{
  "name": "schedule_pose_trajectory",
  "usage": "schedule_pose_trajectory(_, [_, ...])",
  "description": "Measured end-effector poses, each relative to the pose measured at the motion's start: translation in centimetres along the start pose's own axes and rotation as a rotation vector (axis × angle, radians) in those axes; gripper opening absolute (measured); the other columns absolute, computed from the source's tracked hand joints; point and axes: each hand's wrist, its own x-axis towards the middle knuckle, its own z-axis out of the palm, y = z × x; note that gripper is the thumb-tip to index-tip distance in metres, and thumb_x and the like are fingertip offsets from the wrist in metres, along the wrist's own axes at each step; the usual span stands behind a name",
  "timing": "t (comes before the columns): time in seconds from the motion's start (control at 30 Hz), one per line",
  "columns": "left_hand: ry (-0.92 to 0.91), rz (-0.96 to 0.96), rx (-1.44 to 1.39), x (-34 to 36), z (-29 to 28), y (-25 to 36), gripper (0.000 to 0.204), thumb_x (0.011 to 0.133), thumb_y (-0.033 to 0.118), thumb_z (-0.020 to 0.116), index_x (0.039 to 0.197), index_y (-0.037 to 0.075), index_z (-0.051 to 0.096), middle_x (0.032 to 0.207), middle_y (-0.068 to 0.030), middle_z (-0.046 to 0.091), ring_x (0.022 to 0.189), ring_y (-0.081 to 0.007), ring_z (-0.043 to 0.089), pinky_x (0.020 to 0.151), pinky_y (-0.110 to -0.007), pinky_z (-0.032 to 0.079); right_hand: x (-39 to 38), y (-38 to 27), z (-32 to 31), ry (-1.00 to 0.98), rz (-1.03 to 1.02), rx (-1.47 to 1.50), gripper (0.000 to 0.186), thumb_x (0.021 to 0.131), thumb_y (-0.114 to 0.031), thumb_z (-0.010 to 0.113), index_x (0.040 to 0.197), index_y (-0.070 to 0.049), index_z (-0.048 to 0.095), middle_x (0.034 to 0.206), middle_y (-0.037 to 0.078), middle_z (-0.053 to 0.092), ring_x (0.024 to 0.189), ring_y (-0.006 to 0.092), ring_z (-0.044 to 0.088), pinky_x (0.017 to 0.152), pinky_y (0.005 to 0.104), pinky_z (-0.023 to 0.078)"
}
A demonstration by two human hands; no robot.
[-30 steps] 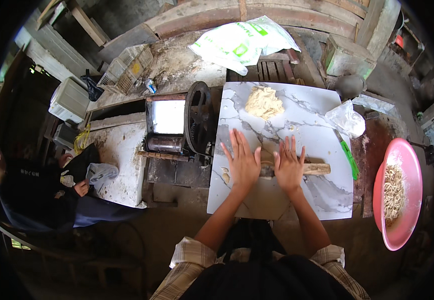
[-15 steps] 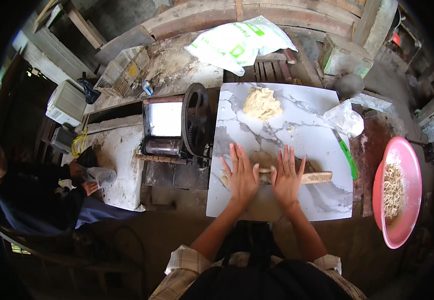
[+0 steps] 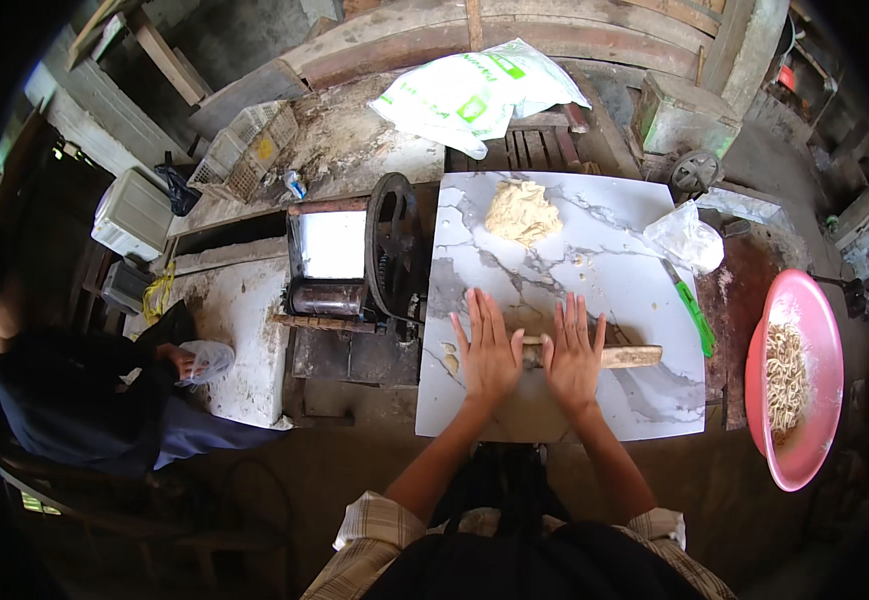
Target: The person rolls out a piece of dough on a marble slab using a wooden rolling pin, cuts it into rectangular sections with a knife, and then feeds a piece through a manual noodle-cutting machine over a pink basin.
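wooden stick point(image 3: 632, 356) under left hand point(image 3: 491, 358), right hand point(image 3: 573, 362) (outstretched)

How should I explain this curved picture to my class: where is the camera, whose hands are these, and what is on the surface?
There is no robot here. A person wears a wide fisheye camera on the head, looking down; its lens bends straight edges. The left hand and right hand are the wearer's own, bare and open over a wooden bar, which they partly hide; neither grips it. On the marbled board also lie a pale, dough-like lump, a clear plastic bag and a green-handled tool. A machine with a roller and wheel stands left; a pink basin of noodle-like strands is right.
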Motion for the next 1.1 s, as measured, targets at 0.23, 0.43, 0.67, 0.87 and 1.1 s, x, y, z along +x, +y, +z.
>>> schedule_pose_trajectory(0.23, [0.058, 0.031, -0.003, 3.8, 1.1, -0.1, 0.061, 0.096, 0.030, 0.040, 0.137, -0.013, 0.026, 0.146, -0.0252, 0.026, 0.141, -0.0324, 0.016, 0.112, -0.056, 0.007, 3.3, 1.2, 1.7, -0.028, 0.053, 0.032, 0.046, 0.096, -0.029, 0.039, 0.127, 0.002, 0.052, 0.144, 0.014, 0.037, 0.140, 0.0236, 0.022, 0.112, 0.0518, 0.014])
schedule_pose_trajectory(0.43, [0.123, 0.000, 0.063, 7.3, 3.5, -1.1, 0.062, 0.096, 0.033, 0.039, 0.135, -0.014, 0.030, 0.145, -0.0244, 0.029, 0.141, -0.0316, 0.015, 0.113, -0.054, 0.007, 7.5, 1.6, 3.6, -0.016, 0.065, -0.071, 0.051, 0.097, -0.034, 0.033, 0.131, 0.002, 0.048, 0.146, 0.014, 0.034, 0.141, 0.0221, 0.018, 0.113, 0.0518, 0.008])
schedule_pose_trajectory(0.67, [0.066, 0.129, 0.022, 1.0, 2.0, -0.8, 0.056, 0.095, 0.030, 0.043, 0.134, -0.009, 0.036, 0.132, -0.0217, 0.048, 0.131, -0.0306, 0.037, 0.110, -0.051, 0.020, 1.5, 0.7, 1.5, 0.001, -0.011, 0.015, 0.050, 0.095, -0.031, 0.040, 0.133, 0.003, 0.044, 0.147, 0.014, 0.033, 0.140, 0.0237, 0.021, 0.113, 0.0527, 0.011])
schedule_pose_trajectory(0.87, [-0.105, 0.186, -0.176, 0.0, 0.4, -1.4, 0.042, 0.092, 0.034, 0.050, 0.123, 0.006, 0.054, 0.109, -0.0103, 0.061, 0.105, -0.0249, 0.055, 0.101, -0.045, 0.031, -0.3, 1.9, -0.6, -0.053, -0.142, 0.144, 0.058, 0.093, -0.032, 0.047, 0.139, 0.000, 0.034, 0.145, 0.016, 0.033, 0.138, 0.0261, 0.027, 0.112, 0.0504, 0.016])
schedule_pose_trajectory(1.1, [-0.688, 0.103, -0.711, 4.8, 0.0, -4.3, 0.031, 0.087, 0.031, 0.062, 0.106, 0.006, 0.066, 0.095, -0.0115, 0.067, 0.086, -0.0235, 0.063, 0.082, -0.034, 0.047, -0.8, 3.3, -3.2, -0.254, -0.260, 0.423, 0.058, 0.077, -0.015, 0.069, 0.129, -0.004, 0.044, 0.113, 0.013, 0.054, 0.109, 0.0304, 0.048, 0.096, 0.0428, 0.036])
